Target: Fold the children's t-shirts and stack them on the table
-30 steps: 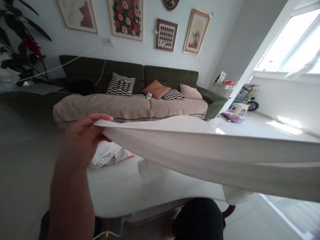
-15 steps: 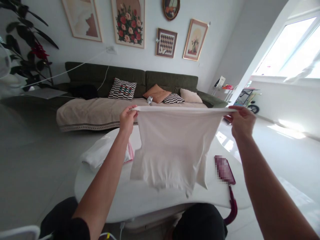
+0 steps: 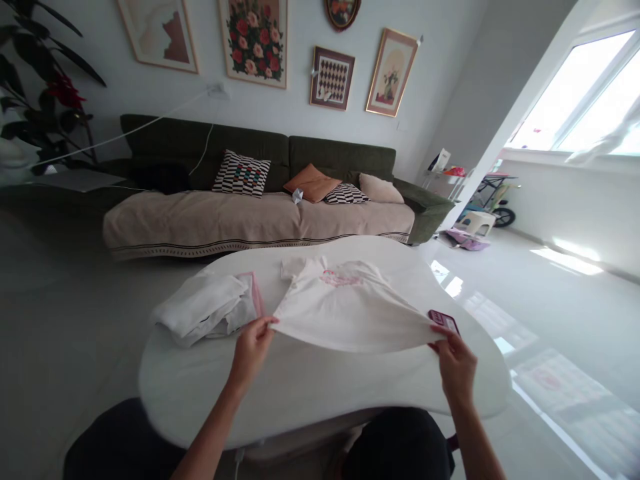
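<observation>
A white T-shirt [image 3: 345, 313] with a pink print on its chest is spread over the white table [image 3: 300, 393], collar and sleeves toward the sofa. My left hand [image 3: 254, 343] pinches the left corner of its hem. The right corner of the hem is pinched in my right hand [image 3: 455, 357]. Between the hands the hem hangs in a shallow curve, near the tabletop. Left of the shirt lies a folded bundle of white cloth [image 3: 200, 307] with a pink edge. A dark red phone [image 3: 444, 321] lies by my right hand, partly hidden behind it and the shirt.
A dark green sofa [image 3: 340, 157] with a beige cover [image 3: 210, 223] and several cushions stands beyond the table. Near the right wall are a white stool [image 3: 477, 222] and a shelf [image 3: 445, 180]. My knees [image 3: 400, 443] are at the table's near edge.
Both hands have come down toward me with the shirt's hem. The shirt, held up hanging before, now lies over the table with its print showing.
</observation>
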`<state>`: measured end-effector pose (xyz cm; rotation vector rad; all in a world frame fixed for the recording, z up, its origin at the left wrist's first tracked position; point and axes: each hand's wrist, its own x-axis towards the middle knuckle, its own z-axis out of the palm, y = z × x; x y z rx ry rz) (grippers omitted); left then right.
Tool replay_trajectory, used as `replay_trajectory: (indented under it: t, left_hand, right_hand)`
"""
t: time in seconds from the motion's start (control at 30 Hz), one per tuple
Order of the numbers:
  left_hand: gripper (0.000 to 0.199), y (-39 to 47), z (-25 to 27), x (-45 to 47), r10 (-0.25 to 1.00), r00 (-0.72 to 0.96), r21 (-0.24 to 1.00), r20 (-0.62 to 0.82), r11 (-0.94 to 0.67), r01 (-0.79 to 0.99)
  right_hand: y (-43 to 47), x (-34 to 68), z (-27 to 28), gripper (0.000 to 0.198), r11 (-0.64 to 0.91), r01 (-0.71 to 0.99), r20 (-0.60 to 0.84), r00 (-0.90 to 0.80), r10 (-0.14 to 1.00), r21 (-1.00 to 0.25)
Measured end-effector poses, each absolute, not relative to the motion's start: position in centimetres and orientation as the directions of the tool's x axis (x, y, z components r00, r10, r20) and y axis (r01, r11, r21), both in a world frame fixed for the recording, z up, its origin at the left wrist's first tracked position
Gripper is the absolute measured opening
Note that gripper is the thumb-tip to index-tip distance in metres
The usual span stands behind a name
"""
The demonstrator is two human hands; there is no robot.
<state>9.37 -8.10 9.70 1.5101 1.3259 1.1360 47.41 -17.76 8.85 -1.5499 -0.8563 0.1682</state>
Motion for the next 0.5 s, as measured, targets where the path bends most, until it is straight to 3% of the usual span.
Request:
replay_trajectory:
  t: [0.1,0.2,0.37,0.5]
  left_hand:
    - [0.02,-10.3,5.2,8.7,0.994,0.092,0.863,0.053,-0.092,0.497]
    - [0.021,-12.2,2.9,8.1,0.994,0.111,0.731,-0.009,-0.069,0.679]
    - [0.024,-14.3,1.1,7.1,0.986,0.153,0.675,-0.072,-0.065,0.735]
    - [0.025,-14.8,1.2,6.4,0.972,0.231,0.593,-0.047,-0.16,0.79]
  right_hand:
    - [-19.8,47.0,4.1,0.032,-0.128,0.369,0.182,0.696,0.695,-0.921]
    - [-22.0,47.0,1.4,0.035,-0.289,0.38,0.07,0.702,0.708,-0.879]
    - [-24.7,47.7,-0.1,0.032,-0.445,0.484,0.059,0.724,0.687,-0.753]
    - [-25.1,48.1,-0.2,0.037,-0.45,0.452,-0.038,0.671,0.741,-0.77]
